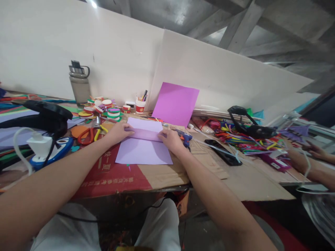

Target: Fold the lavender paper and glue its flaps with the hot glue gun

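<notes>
A light purple sheet [143,153] lies flat on cardboard in front of me. Across its upper part runs a darker purple strip [146,134]. My left hand [119,132] pinches the strip's left end, fingers together. At the right end, my right hand [169,137] grips the same strip between thumb and fingers. A blue glue gun [185,138] lies just right of my right hand. Behind, a bright purple sheet [176,104] leans against the white board.
Scissors [87,136], a power strip [61,148] and a bottle [80,85] are on the left. A pen cup [140,106] stands behind. To the right are a phone [223,152], colourful craft sticks [235,136] and another person's hands [300,160].
</notes>
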Demonstrator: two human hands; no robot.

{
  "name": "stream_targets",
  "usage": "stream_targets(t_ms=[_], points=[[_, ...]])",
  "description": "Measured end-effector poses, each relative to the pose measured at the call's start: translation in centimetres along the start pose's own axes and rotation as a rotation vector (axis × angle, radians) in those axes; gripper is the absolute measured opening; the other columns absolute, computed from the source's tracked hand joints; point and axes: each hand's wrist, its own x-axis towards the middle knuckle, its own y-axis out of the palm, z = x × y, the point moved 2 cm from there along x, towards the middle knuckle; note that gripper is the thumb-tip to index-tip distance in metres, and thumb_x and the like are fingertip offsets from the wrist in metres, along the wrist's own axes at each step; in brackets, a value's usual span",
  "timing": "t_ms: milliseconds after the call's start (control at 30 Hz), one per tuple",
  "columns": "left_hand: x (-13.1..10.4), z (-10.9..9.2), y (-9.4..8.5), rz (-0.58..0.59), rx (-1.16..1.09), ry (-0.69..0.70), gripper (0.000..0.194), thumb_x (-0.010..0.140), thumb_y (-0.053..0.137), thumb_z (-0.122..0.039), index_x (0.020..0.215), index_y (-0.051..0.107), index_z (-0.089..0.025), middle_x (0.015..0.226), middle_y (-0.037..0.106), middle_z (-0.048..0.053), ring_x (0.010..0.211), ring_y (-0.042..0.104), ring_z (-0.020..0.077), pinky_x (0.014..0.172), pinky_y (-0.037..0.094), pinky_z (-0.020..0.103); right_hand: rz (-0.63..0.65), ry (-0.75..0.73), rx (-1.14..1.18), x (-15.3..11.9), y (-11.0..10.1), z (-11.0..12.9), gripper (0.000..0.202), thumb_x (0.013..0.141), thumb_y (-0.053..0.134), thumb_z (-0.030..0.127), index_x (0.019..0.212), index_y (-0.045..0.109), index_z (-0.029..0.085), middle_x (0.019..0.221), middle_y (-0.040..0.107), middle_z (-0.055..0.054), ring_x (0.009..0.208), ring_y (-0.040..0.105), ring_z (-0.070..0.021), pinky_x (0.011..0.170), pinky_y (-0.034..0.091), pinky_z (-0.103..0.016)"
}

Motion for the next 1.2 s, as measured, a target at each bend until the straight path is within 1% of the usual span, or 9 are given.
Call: stream_targets(t_ms=[100, 300, 400, 533, 700, 867, 1033, 1133, 1200], points=[[0.0, 0.3, 0.2, -0.040, -0.066, -0.055, 0.033, 0.073, 0.060, -0.045, 0.089, 0.071, -0.017, 0.084, 0.070, 0.004, 0.080, 0.062, 0.0225, 0.072, 0.043, 0.030, -0.042, 0.057, 0.021, 0.2, -0.1, -0.3, 0.018, 0.083, 0.058, 0.027, 0.092, 0.070, 0.017, 0.090, 0.071, -0.007, 0.086, 0.063, -0.0182, 0.080, 0.045, -0.028], [-0.3, 0.2, 0.3, -0.150, -0.114, -0.008, 0.029, 0.075, 0.058, -0.043, 0.084, 0.069, -0.018, 0.085, 0.069, 0.004, 0.079, 0.061, 0.0217, 0.070, 0.042, 0.030, -0.108, 0.097, -0.037, 0.5, -0.1, -1.1, 0.023, 0.082, 0.059, 0.029, 0.100, 0.068, 0.018, 0.100, 0.070, -0.008, 0.094, 0.062, -0.0208, 0.084, 0.044, -0.031], [-0.2, 0.3, 0.5, -0.133, -0.076, 0.000, 0.029, 0.075, 0.059, -0.043, 0.086, 0.069, -0.018, 0.085, 0.069, 0.005, 0.079, 0.061, 0.0222, 0.071, 0.042, 0.030, -0.132, 0.108, -0.034, 0.6, 0.1, -1.5, 0.027, 0.081, 0.059, 0.027, 0.106, 0.066, 0.017, 0.103, 0.069, -0.008, 0.097, 0.062, -0.0205, 0.086, 0.044, -0.031], [-0.1, 0.4, 0.8, -0.103, -0.042, 0.036, 0.031, 0.073, 0.061, -0.045, 0.088, 0.069, -0.019, 0.086, 0.068, 0.005, 0.083, 0.061, 0.0229, 0.072, 0.042, 0.031, -0.089, 0.155, -0.028, 0.6, 0.4, -1.7, 0.029, 0.078, 0.062, 0.024, 0.106, 0.065, 0.016, 0.105, 0.068, -0.008, 0.100, 0.061, -0.0202, 0.088, 0.043, -0.030], [-0.2, 0.2, 0.8, -0.120, -0.097, 0.094, 0.037, 0.073, 0.063, -0.048, 0.096, 0.067, -0.020, 0.096, 0.067, 0.004, 0.090, 0.060, 0.0223, 0.081, 0.043, 0.031, -0.064, 0.180, -0.032, 0.6, 0.4, -1.5, 0.029, 0.078, 0.063, 0.024, 0.105, 0.065, 0.015, 0.105, 0.068, -0.010, 0.099, 0.060, -0.0206, 0.088, 0.043, -0.030], [-0.2, 0.1, 1.2, -0.101, 0.002, 0.153, 0.040, 0.072, 0.064, -0.048, 0.101, 0.065, -0.020, 0.105, 0.064, 0.006, 0.099, 0.058, 0.0244, 0.086, 0.042, 0.033, -0.086, 0.168, -0.013, 0.7, 0.3, -1.4, 0.028, 0.079, 0.061, 0.027, 0.104, 0.065, 0.016, 0.102, 0.068, -0.009, 0.096, 0.061, -0.0198, 0.085, 0.043, -0.029], [0.0, 0.5, 1.0, -0.118, 0.020, 0.033, 0.037, 0.070, 0.066, -0.049, 0.091, 0.066, -0.019, 0.089, 0.066, 0.005, 0.085, 0.060, 0.0235, 0.073, 0.043, 0.032, -0.204, 0.200, 0.027, 0.6, -1.7, -1.9, 0.032, 0.091, 0.042, 0.039, 0.098, 0.065, 0.018, 0.089, 0.070, -0.006, 0.083, 0.063, -0.0170, 0.075, 0.043, -0.027], [-0.1, 0.6, 0.6, -0.148, -0.005, -0.021, 0.031, 0.071, 0.065, -0.047, 0.086, 0.066, -0.020, 0.083, 0.067, 0.003, 0.079, 0.060, 0.0216, 0.069, 0.042, 0.030, -0.303, 0.302, -0.078, 0.0, -3.4, -2.6, 0.034, 0.091, 0.040, 0.040, 0.105, 0.062, 0.018, 0.094, 0.069, -0.009, 0.088, 0.062, -0.0195, 0.078, 0.043, -0.029], [-0.2, 0.7, 0.4, -0.180, -0.007, -0.038, 0.029, 0.071, 0.065, -0.045, 0.084, 0.065, -0.019, 0.082, 0.067, 0.003, 0.078, 0.061, 0.0212, 0.069, 0.042, 0.029, -0.311, 0.375, -0.188, -0.5, -4.2, -3.2, 0.034, 0.090, 0.041, 0.038, 0.108, 0.060, 0.015, 0.097, 0.068, -0.012, 0.092, 0.061, -0.0218, 0.080, 0.042, -0.031]])
